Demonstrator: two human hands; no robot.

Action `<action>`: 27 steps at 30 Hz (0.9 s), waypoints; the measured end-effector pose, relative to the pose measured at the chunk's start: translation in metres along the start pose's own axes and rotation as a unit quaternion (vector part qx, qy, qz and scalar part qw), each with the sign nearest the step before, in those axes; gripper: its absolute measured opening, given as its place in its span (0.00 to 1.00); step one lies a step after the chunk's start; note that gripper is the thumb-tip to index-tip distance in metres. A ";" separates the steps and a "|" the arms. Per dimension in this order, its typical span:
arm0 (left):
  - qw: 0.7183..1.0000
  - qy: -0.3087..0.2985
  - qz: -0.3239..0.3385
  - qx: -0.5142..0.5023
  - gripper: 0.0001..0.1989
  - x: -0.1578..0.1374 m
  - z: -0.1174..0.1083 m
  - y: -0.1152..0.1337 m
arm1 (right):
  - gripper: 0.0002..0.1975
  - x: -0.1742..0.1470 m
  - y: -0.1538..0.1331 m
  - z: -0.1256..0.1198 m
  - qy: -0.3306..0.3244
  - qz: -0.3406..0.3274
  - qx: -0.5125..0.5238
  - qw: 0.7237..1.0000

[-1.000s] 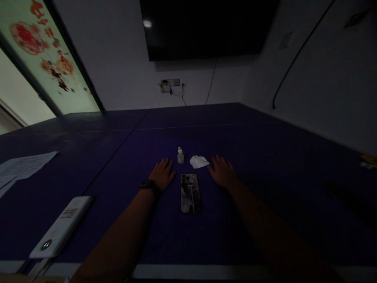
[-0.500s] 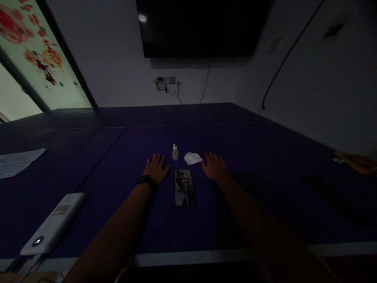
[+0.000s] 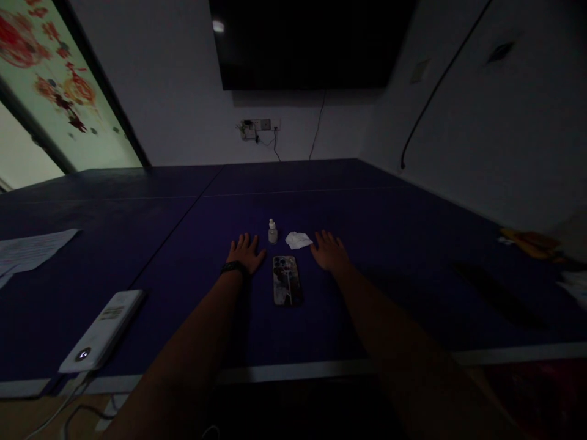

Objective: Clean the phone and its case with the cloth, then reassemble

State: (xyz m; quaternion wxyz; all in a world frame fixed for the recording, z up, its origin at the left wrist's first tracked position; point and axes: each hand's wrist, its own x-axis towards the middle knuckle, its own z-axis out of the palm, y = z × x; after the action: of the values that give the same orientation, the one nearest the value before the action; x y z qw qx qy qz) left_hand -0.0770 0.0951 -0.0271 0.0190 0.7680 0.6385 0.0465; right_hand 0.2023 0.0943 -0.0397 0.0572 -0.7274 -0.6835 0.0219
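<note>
My left hand [image 3: 246, 252] lies flat on the dark blue table [image 3: 293, 342], fingers spread, a dark watch or band [image 3: 234, 267] on its wrist. My right hand [image 3: 331, 251] rests flat too, fingers apart, its thumb close to a crumpled white tissue [image 3: 298, 240]. Between the hands a smartphone [image 3: 287, 280] lies with its cameras up, in a patterned case. Just beyond it a small clear bottle [image 3: 272, 232] with a white dropper-like top stands upright. Neither hand holds anything.
At the left are a white power bank [image 3: 103, 333] with cables and some printed paper sheets [image 3: 34, 252]. A dark flat object [image 3: 498, 293] and a yellow-orange item [image 3: 534, 243] lie at the right. A large screen [image 3: 307, 46] hangs on the far wall above sockets [image 3: 262, 125].
The camera view has shifted slightly, so the table and its things sit a little higher in the picture. Both hands stay flat in the same places.
</note>
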 end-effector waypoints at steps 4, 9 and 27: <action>1.000 -0.012 -0.008 0.003 0.39 0.001 -0.001 0.001 | 0.33 0.001 0.000 0.001 -0.002 0.000 -0.004 1.000; 1.000 -0.022 -0.014 0.007 0.39 0.002 -0.002 0.002 | 0.33 0.002 0.001 0.002 0.000 -0.001 -0.007 1.000; 1.000 -0.025 -0.012 0.011 0.40 0.006 0.001 -0.001 | 0.34 0.007 0.002 0.005 0.004 -0.001 -0.010 1.000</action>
State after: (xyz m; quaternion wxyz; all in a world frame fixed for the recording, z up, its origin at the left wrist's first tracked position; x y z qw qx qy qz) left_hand -0.0770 0.1008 -0.0284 0.0266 0.7615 0.6473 0.0200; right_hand 0.2040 0.1017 -0.0447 0.0526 -0.7273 -0.6842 0.0119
